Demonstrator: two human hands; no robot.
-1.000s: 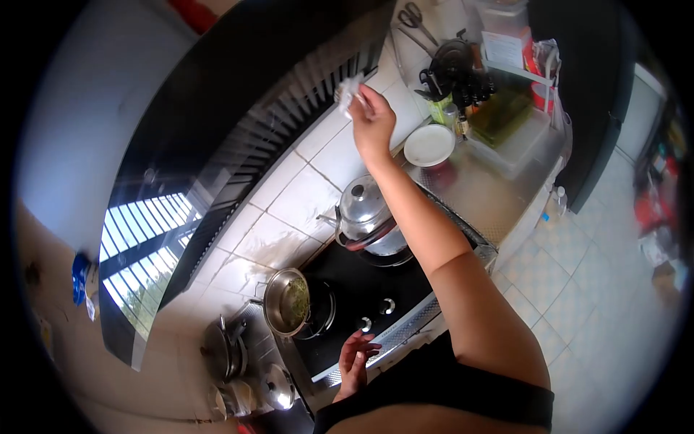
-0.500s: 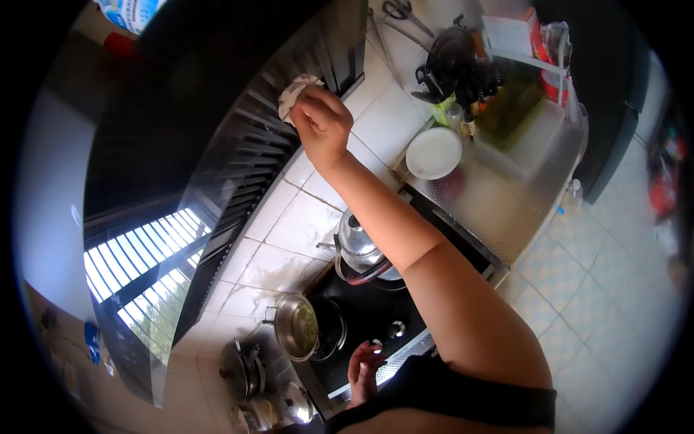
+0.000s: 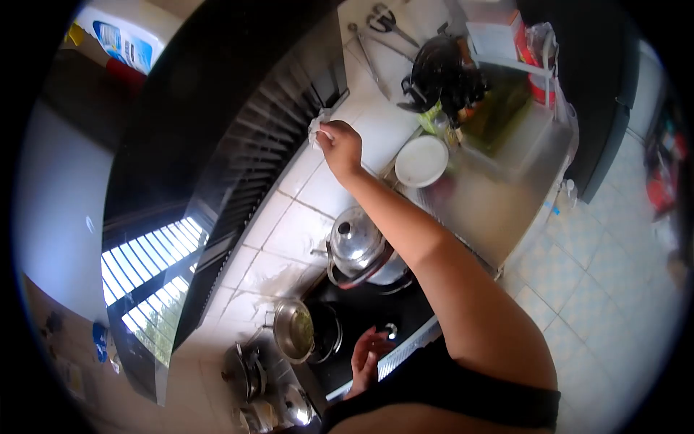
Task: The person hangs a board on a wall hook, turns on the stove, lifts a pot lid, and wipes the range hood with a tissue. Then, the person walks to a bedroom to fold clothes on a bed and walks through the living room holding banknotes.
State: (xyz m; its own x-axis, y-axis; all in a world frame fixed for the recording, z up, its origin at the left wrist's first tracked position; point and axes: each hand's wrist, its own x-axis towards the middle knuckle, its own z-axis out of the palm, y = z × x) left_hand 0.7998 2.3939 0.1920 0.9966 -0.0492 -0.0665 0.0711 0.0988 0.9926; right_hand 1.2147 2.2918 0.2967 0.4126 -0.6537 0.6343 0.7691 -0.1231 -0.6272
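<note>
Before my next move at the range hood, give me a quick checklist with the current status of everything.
1. White cloth gripped in the right hand: ok.
2. Cloth touching the range hood: cannot tell.
3. Left hand free: ok, nothing seen in it.
4. Steel pot below the right arm covered: ok, lid on.
5. Open pan covered: not ok, no lid on.
6. Stove off: cannot tell.
</note>
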